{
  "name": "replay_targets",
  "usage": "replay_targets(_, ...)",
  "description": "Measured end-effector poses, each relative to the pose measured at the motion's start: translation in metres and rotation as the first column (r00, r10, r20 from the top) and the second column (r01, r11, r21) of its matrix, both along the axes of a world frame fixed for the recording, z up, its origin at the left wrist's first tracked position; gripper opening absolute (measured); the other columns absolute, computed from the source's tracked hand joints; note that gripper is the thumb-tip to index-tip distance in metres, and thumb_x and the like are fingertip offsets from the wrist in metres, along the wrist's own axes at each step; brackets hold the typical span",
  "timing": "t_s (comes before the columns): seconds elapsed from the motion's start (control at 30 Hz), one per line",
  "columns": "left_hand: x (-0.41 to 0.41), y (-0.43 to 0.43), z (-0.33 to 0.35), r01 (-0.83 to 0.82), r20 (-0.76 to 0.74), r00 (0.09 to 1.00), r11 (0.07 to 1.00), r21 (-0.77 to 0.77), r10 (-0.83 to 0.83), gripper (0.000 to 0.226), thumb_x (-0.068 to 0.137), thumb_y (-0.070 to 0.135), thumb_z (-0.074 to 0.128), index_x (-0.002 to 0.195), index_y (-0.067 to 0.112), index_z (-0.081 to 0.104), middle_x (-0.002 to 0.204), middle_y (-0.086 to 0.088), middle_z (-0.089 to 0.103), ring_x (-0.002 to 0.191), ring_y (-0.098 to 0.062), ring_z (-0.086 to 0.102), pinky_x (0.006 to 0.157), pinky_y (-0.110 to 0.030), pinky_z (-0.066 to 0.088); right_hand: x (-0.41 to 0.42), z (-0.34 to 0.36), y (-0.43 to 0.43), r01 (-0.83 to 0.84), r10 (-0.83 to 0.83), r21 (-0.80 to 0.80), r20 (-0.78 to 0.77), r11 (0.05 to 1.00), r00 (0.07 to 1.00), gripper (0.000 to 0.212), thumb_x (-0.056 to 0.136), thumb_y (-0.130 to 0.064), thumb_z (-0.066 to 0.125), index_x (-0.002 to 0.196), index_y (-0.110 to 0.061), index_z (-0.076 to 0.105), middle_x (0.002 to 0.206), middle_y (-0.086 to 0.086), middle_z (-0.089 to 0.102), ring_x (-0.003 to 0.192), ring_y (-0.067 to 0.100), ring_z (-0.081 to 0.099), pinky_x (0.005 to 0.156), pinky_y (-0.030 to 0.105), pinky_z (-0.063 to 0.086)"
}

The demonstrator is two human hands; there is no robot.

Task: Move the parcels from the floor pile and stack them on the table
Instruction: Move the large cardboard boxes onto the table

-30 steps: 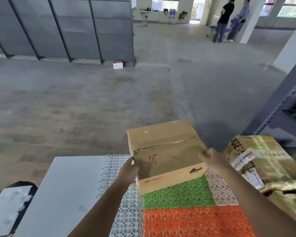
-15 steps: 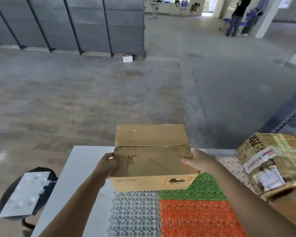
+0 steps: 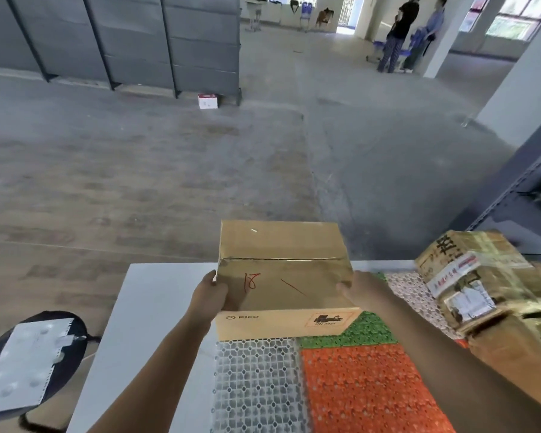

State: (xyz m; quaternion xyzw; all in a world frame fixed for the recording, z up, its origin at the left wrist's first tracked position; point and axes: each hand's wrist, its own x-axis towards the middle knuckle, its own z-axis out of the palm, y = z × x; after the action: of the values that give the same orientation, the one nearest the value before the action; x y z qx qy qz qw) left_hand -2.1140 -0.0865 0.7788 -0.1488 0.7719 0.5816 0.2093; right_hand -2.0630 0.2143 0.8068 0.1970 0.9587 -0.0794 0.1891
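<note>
L hand (image 3: pixel 211 290) + R hand (image 3: pixel 355 289) clamped on box (image 3: pixel 283 276) sides | box over table (image 3: pixel 156 307), above mats (image 3: pixel 356 385) | taped parcel (image 3: pixel 469 276) at right

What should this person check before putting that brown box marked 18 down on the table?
1. Grip: left hand and right hand hold opposite sides of the cardboard box: ok.
2. Box level, not tipping: ok.
3. Gap to the taped parcel on the right: apart, ok.
4. Box over the table, at the far edge of the plastic mats: ok.
5. Bottom already resting on the mats: cannot tell.
</note>
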Motion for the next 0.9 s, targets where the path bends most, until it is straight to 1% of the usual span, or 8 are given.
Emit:
replay_targets(0.17,0.004,-0.007,0.006,-0.012,0.033,0.999,0.998,-0.063,0.014,0.059,0.090,0.012,0.045,0.147,0.011,0.031,0.138,-0.014,0.048,0.117,-0.030,0.053,0.094,-0.038,0.048,0.017,0.002,-0.013,-0.085,0.088,0.044,-0.055,0.995,0.995,0.050,0.100,-0.039,0.045,0.145,-0.018,0.035,0.102,0.007,0.063,0.081,0.020,0.063,0.050,0.025,0.035)
replay_targets(0.23,0.012,-0.008,0.012,-0.041,0.035,0.998,0.996,-0.073,0.044,0.056,0.090,0.013,0.048,0.145,0.013,0.035,0.127,-0.014,0.054,0.105,-0.028,0.057,0.083,-0.035,0.049,0.026,0.001,-0.019,-0.122,0.128,0.074,-0.076,0.990,0.989,0.043,0.100,-0.037,0.043,0.140,-0.021,0.043,0.123,0.011,0.060,0.102,0.023,0.061,0.061,0.026,0.042)
replay_targets(0.33,0.028,-0.008,0.021,-0.106,0.004,0.994,0.991,-0.077,0.107,0.050,0.090,0.010,0.050,0.139,0.012,0.041,0.091,-0.009,0.055,0.074,-0.020,0.051,0.069,-0.031,0.045,0.036,0.001,-0.026,-0.173,0.187,0.138,-0.097,0.975,0.978,0.035,0.098,-0.031,0.035,0.121,-0.017,0.056,0.130,0.010,0.054,0.102,0.025,0.057,0.076,0.036,0.053)
replay_targets(0.43,0.053,-0.012,0.028,-0.188,-0.045,0.982,0.979,-0.074,0.185,0.045,0.089,0.008,0.053,0.134,0.010,0.047,0.078,-0.008,0.052,0.071,-0.021,0.049,0.073,-0.035,0.044,0.046,0.010,-0.039,-0.273,0.289,0.137,-0.117,0.952,0.950,0.043,0.099,-0.032,0.035,0.138,-0.017,0.045,0.137,0.013,0.047,0.119,0.032,0.049,0.090,0.044,0.049)
replay_targets(0.6,0.136,-0.021,0.037,-0.307,-0.109,0.949,0.948,-0.085,0.297,0.040,0.088,0.008,0.053,0.128,0.010,0.051,0.082,-0.008,0.057,0.068,-0.018,0.051,0.067,-0.031,0.045,0.082,0.024,-0.077,-0.469,0.459,0.014,-0.227,0.883,0.859,0.047,0.101,-0.041,0.040,0.138,-0.013,0.044,0.132,0.012,0.049,0.118,0.032,0.050,0.093,0.042,0.045)
replay_targets(0.7,0.196,-0.030,0.038,-0.367,-0.127,0.927,0.920,-0.135,0.352,0.040,0.088,0.009,0.050,0.128,0.011,0.051,0.104,-0.014,0.059,0.073,-0.017,0.054,0.073,-0.034,0.051,0.110,0.020,-0.109,-0.571,0.537,-0.075,-0.261,0.817,0.803,0.048,0.101,-0.041,0.040,0.141,-0.015,0.041,0.135,0.012,0.045,0.118,0.031,0.050,0.089,0.040,0.045)
replay_targets(0.83,0.273,-0.069,0.039,-0.472,-0.087,0.881,0.866,-0.166,0.464,0.039,0.088,0.007,0.049,0.127,0.009,0.051,0.102,-0.013,0.060,0.085,-0.025,0.057,0.082,-0.044,0.053,0.151,0.011,-0.161,-0.689,0.651,-0.139,-0.239,0.711,0.720,0.048,0.102,-0.040,0.040,0.142,-0.015,0.039,0.134,0.015,0.045,0.117,0.034,0.051,0.092,0.041,0.047)
replay_targets(0.9,0.310,-0.095,0.043,-0.522,-0.113,0.853,0.829,-0.201,0.510,0.035,0.089,0.008,0.048,0.124,0.009,0.052,0.101,-0.010,0.057,0.084,-0.024,0.055,0.072,-0.038,0.052,0.169,0.010,-0.191,-0.738,0.697,-0.160,-0.248,0.656,0.673,0.047,0.101,-0.040,0.040,0.142,-0.016,0.040,0.134,0.015,0.046,0.118,0.034,0.051,0.093,0.040,0.046)
